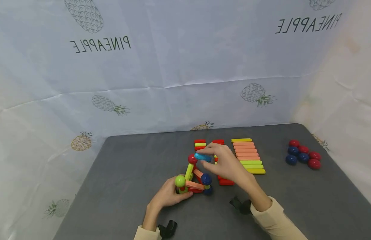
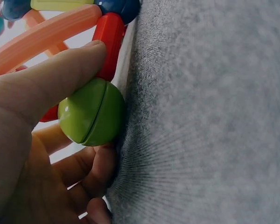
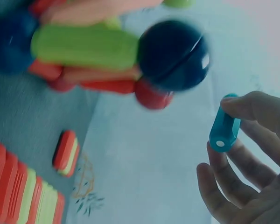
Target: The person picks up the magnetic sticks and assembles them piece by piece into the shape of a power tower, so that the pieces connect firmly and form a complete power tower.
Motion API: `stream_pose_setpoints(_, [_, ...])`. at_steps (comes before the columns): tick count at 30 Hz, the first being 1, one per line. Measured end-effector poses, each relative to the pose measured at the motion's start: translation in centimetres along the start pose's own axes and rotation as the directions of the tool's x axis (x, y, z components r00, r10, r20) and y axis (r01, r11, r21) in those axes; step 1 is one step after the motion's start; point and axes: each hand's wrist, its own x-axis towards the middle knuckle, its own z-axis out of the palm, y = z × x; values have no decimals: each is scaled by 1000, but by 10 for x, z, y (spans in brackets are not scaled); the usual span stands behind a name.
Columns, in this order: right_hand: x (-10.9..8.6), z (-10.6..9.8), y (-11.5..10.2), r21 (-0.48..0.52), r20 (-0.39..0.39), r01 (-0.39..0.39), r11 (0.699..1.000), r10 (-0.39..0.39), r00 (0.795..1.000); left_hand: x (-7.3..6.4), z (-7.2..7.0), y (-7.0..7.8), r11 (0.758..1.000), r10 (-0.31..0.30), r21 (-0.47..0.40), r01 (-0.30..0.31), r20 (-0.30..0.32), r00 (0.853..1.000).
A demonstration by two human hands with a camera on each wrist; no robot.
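My right hand pinches a short light-blue rod between thumb and fingers, over the back of a small frame of rods and balls. The rod's end with a pale dot shows in the right wrist view, where the blue rod is apart from the frame. My left hand grips the frame at its front left corner, thumb along a red rod and fingers around the lower green ball. An upper green ball, a red ball and a dark blue ball top its corners, joined by orange rods.
Long orange, green and yellow rods lie in a row right of the frame. Short red and yellow rods lie behind it, more red ones beside it. Several red and dark blue balls sit at the far right of the grey table.
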Motion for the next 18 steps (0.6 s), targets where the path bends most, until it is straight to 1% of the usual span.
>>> stream_pose_setpoints(2, [-4,2,-6,34,36,34,999,-35,999,0,0,0,1000,0,0,0,0,1000])
stream_pose_setpoints(5, [-10,7,-14,88,106,62,994,-71,992,-1,0,0,1000,7,-3,-7,-3,1000])
stream_pose_setpoints(8, [-16,14,-20,138,189,60,989,-86,978,-2,0,-1,1000,17,-13,-17,-9,1000])
stream_pose_setpoints(11, [-18,20,-22,162,248,46,986,-85,965,-2,0,-1,999,25,-21,-25,-14,1000])
stream_pose_setpoints(14, [-19,26,-22,143,274,40,989,-78,959,-2,1,-1,999,22,-27,-23,-12,1000])
stream_pose_setpoints(18, [-20,30,-20,95,278,55,994,-80,957,-2,2,-1,999,22,-26,-22,-10,1000])
